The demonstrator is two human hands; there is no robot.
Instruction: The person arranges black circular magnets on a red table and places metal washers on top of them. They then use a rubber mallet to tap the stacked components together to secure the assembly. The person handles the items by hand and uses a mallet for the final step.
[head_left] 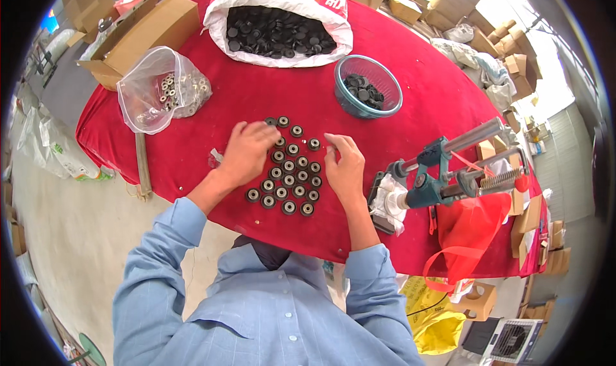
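Small black rollers with metal bearing centres point(288, 165) stand in a loose cluster on the red tablecloth point(423, 90). To the left of the cluster is my left hand point(249, 149), its fingers stretched over the upper-left rollers. Its fingertips blur slightly, and nothing shows held in it. My right hand point(345, 167) rests at the cluster's right side, thumb and forefinger apart with nothing between them. A single roller point(314, 144) sits just left of those fingertips. One dark piece point(270, 121) lies at the top of the group, beside my left fingers.
A white sack of black caps point(282, 61) lies at the back, near a clear bowl point(368, 111) of similar caps. Left stands a plastic bag point(142, 103) with small metal rings, beside a cardboard box point(151, 35). A hand press point(443, 180) occupies the right; a red bag point(471, 231) hangs there.
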